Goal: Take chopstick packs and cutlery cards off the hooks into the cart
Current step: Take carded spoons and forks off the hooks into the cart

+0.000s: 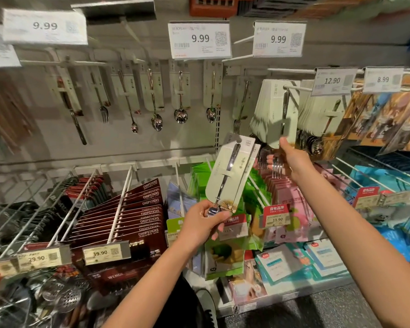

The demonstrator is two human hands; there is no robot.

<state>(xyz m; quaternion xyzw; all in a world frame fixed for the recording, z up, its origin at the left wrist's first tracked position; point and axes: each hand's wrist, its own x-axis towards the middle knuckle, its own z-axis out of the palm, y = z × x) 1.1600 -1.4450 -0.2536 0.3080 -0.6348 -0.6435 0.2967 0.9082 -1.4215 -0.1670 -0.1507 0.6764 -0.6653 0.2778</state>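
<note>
One cutlery card [227, 172] is off its hook, pinched at the bottom by the left hand [202, 223], probably so the right hand [291, 157] can grip the next fork card [281, 114] still hanging. The cart is not visible.

Grey shop display wall [152, 147] fitted with white metal hooks [121, 200]; hung on them: pale cutlery cards [281, 110] holding steel spoons and forks, dark red chopstick packs [149, 207], green [199, 183] and pink packets [291, 197]
</note>
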